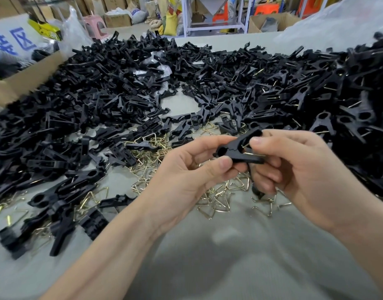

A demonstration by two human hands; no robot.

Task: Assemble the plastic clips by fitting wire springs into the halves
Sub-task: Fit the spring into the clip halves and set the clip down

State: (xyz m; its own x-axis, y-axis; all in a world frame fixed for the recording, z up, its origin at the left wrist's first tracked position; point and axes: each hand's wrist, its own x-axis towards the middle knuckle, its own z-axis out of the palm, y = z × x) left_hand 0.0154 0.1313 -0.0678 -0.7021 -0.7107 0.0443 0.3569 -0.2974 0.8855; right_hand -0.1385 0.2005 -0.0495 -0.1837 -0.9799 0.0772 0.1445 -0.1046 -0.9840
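Nearest, above the bare grey table [208, 252], 2 hands meet on 1 black clip [240, 152]. The left hand [186, 172] pinches its round-holed nose between thumb and fingers, and the right hand [294, 176] grips the splayed tails, thumb pressing beside the brass wire spring [246, 146] lodged between the 2 halves. The clip looks light and stiff, its plastic smooth enough to slip and the spring liable to jump sideways, so a hold close to the pivot seems safest. Beyond lie loose springs [216, 200], then heaps of black halves [99, 94].
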